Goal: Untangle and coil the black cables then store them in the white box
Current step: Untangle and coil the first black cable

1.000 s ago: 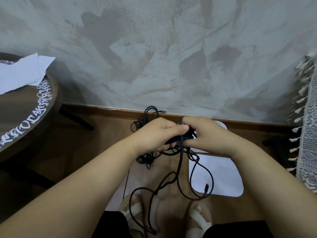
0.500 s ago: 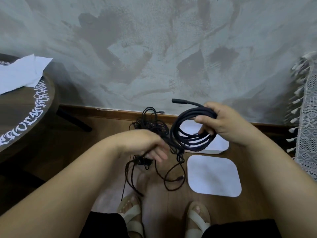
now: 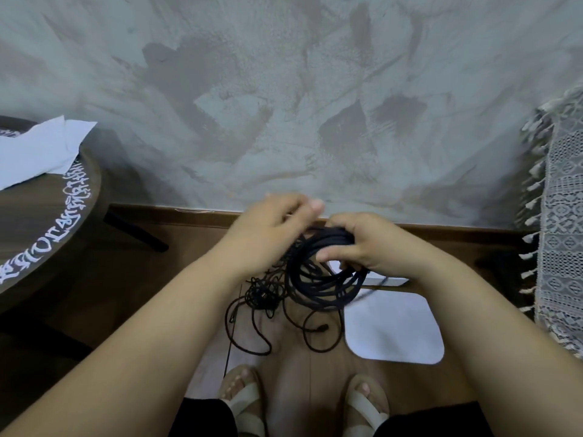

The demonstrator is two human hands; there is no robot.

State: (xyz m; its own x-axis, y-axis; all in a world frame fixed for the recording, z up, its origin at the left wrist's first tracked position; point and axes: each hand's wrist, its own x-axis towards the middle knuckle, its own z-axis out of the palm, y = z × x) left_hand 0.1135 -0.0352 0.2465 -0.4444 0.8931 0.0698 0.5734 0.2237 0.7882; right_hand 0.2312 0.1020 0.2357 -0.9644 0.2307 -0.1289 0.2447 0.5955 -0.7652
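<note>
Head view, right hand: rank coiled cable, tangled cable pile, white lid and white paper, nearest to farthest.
1. coiled cable: in the right hand grip.
2. white lid, lying flat below the hand, and tangled cable pile, down to its left: too close to call.
3. white paper: on the round table, far left.

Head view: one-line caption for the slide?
Right hand grips a coiled black cable over tangled cables and a white lid on the floor, left hand alongside.
</note>
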